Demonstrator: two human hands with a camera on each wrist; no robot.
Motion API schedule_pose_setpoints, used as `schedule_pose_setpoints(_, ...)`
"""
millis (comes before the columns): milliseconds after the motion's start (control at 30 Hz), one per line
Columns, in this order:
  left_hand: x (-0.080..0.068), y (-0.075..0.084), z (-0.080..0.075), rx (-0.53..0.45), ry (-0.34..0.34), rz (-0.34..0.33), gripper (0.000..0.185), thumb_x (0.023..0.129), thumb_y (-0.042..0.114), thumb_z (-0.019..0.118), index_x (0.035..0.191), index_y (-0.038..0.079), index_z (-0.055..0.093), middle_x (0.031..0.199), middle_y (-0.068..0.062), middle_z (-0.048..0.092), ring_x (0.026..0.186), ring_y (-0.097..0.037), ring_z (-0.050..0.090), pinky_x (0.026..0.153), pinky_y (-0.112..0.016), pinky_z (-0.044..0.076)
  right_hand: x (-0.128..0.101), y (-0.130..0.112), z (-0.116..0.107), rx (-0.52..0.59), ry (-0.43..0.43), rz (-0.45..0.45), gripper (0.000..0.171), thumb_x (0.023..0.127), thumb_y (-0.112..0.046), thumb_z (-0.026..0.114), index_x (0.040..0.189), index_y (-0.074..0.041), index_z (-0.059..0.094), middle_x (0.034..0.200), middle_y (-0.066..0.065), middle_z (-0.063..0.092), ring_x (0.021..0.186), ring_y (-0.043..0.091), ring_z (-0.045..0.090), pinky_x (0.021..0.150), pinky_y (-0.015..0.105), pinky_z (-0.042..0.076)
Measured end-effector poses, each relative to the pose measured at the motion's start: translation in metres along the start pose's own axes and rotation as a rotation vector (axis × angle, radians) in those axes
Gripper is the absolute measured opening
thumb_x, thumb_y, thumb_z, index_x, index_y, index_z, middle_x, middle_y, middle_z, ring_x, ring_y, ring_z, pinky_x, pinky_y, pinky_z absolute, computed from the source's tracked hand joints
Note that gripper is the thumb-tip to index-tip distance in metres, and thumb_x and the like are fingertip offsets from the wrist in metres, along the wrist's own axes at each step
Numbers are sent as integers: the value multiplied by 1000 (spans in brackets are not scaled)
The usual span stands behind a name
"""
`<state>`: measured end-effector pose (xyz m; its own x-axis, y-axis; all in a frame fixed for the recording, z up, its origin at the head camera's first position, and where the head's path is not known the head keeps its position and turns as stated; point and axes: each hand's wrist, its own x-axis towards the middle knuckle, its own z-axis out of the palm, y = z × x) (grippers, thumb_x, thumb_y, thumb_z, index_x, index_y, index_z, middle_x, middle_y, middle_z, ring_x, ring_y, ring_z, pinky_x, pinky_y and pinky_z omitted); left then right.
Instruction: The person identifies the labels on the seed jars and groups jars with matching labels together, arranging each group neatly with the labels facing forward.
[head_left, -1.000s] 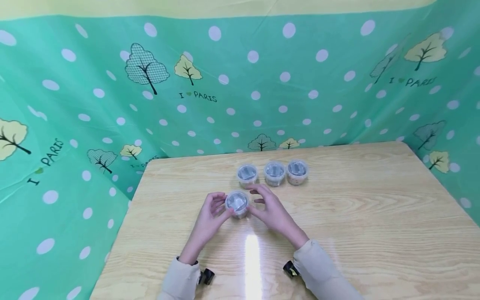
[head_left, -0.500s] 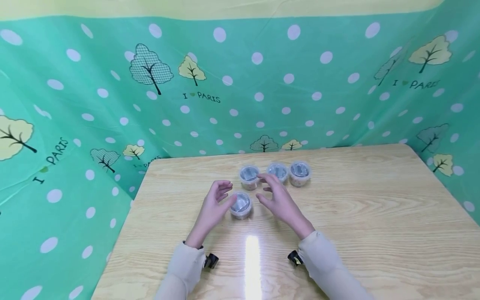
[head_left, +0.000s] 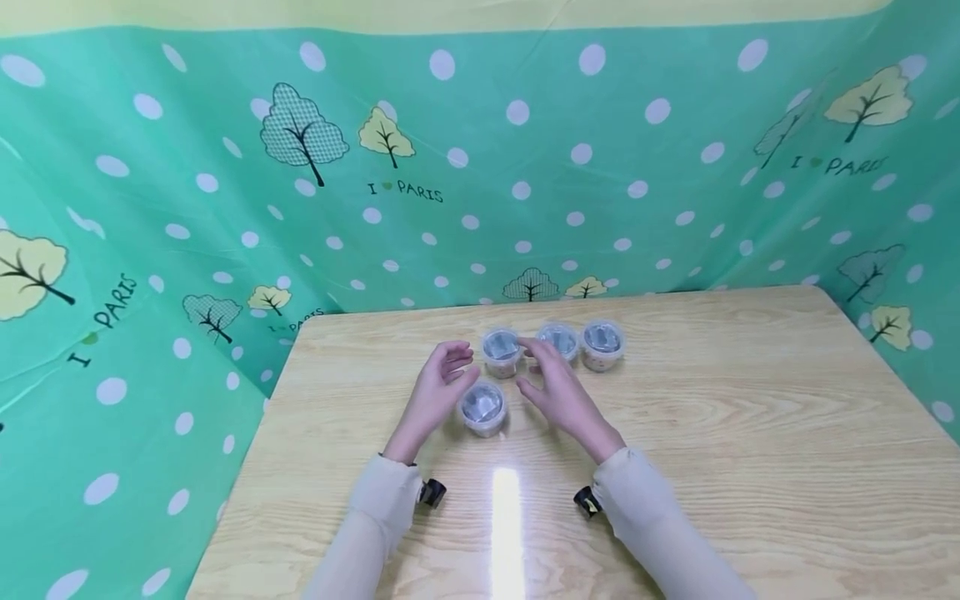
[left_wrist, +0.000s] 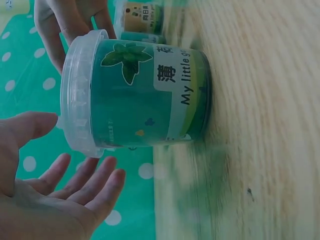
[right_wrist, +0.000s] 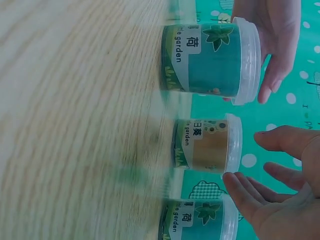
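The upright sunflower-labelled tub [head_left: 501, 358] stands between and ahead of the left hand [head_left: 438, 390] and right hand [head_left: 561, 396], both relaxed and empty, nearer the right.

From the near edge of the head view, the person's two arms, in loose cream fabric sleeves [head_left: 381, 510] that end at the bare wrists, slant forward and inward toward each other. The left grip, a bare hand [head_left: 438, 385], has its palm turned inward, its fingers gently bent and the thumb standing apart from them, with nothing between. The right grip, also a bare hand [head_left: 558, 390], faces it well apart, its index finger reaching forward and inward in a soft curve, the thumb separate below, likewise holding nothing.
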<state>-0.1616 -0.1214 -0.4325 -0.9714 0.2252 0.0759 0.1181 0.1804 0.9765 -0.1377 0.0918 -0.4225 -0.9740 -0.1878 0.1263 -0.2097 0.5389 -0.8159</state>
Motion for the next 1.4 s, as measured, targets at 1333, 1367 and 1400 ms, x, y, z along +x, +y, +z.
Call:
schedule_pose_setpoints(1333,48,-14,-2,-43,-104,-259,52,100,16,57,147,3,40,145,-21,49,134,-33,49,109,-43,46,24,14,24,54,-74,77,75,89,11,61,153,3,23,149,24,42,126,36,56,104,39,51)
schedule_pose_setpoints(1367,49,-15,-2,-46,-103,-259,51,101,16,57,147,3,40,146,-21,49,135,-33,49,110,-43,46,25,15,25,57,-76,79,75,89,10,61,153,3,22,149,25,41,126,37,55,104,40,50)
schedule_pose_setpoints(1400,49,-16,-3,-46,-100,-258,51,101,16,56,147,3,40,146,-21,48,135,-33,48,110,-43,45,25,15,25,64,-79,80,75,90,10,61,153,2,22,150,25,41,127,38,54,105,42,50)
